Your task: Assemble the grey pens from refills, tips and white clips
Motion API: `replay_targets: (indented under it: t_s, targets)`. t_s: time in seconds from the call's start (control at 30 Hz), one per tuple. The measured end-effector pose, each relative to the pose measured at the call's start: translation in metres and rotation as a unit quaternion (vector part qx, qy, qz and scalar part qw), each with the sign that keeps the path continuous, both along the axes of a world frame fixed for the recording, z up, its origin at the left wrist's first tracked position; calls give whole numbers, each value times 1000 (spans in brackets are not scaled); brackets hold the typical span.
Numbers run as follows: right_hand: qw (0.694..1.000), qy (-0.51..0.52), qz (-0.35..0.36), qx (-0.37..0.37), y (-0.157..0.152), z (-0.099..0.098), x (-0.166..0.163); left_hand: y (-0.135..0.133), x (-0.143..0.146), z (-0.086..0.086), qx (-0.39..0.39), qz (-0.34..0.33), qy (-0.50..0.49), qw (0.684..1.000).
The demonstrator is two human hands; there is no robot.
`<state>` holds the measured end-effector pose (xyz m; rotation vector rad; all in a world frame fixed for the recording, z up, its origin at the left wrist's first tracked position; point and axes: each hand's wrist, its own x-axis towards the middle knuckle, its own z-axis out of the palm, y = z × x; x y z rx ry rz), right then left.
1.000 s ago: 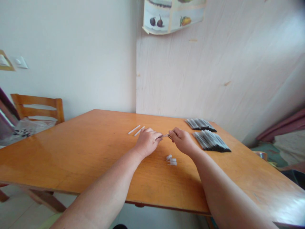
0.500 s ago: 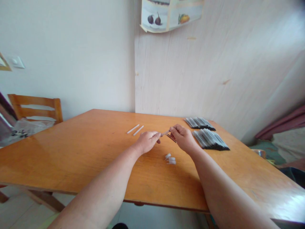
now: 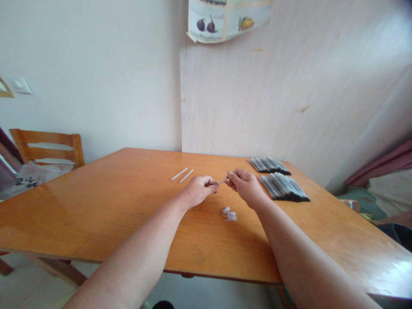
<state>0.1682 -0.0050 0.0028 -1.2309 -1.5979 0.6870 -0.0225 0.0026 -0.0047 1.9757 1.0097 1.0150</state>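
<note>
Between my two hands, above the middle of the table, is a thin whitish tube (image 3: 222, 180). My left hand (image 3: 201, 189) pinches its near left end with thumb and fingers. The other end is in the closed fingertips of my right hand (image 3: 242, 180). A small dark, thin piece shows under the right fingers, too small to name. Just below the hands lie several small translucent white caps (image 3: 231, 216). Two white sticks (image 3: 186, 175) lie side by side beyond my left hand.
Two flat bundles of clear tubes with black ends, a nearer bundle (image 3: 283, 187) and a farther bundle (image 3: 268, 165), lie on the wooden table (image 3: 128, 214) at right. A wooden chair (image 3: 51, 139) with a plastic bag stands at left. A wall rises behind the table.
My left hand's fingers have shifted on the tube, with the thumb now lying flatter. The dark thin piece under my right hand shows less. The bundles, caps and sticks stay put.
</note>
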Motion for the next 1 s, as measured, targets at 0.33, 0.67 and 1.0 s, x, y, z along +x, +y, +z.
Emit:
replay_targets:
  t_s: [0.33, 0.67, 1.0]
  targets:
    - [998, 64, -3, -17, 1, 1, -5, 10, -3, -7, -9, 35, -22, 999]
    - [982, -173, 52, 52, 2, -15, -15, 26, -17, -8, -55, 130, -205, 968]
    - [925, -291, 209, -127, -11, 6, 16, 26, -15, -7, -82, 139, -238, 958]
